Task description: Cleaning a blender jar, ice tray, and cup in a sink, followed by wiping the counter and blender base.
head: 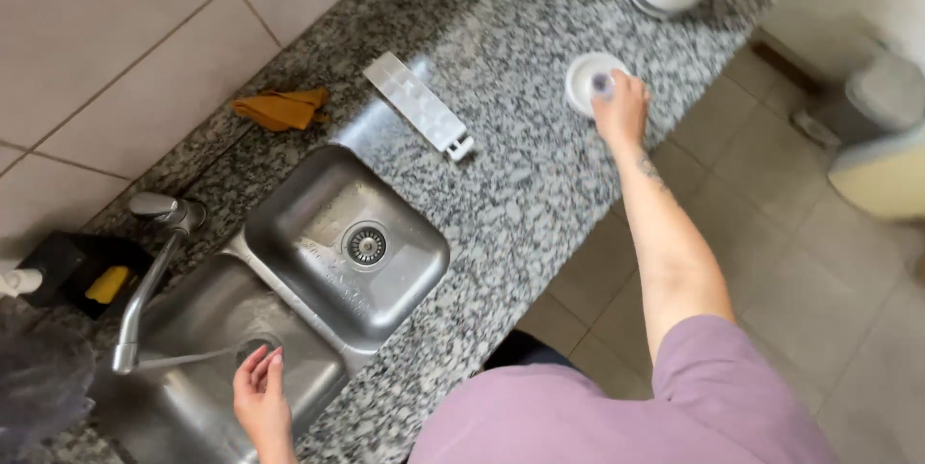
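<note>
1. A granite table (520, 185) holds a double steel sink (318, 281); water runs from the tap (154, 262) into the near basin.
2. The left hand (258, 397) hovers loosely open beside the stream, holding nothing.
3. The right hand (621, 109), far across the table, grips a small white lid (585, 79); judging by this, bringing it to the water comes next.

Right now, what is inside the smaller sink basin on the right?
The smaller basin holds only its round drain strainer; its steel floor is otherwise bare. The larger basin beside it is partly hidden by the left hand and faucet, so its drain is unclear.
</note>
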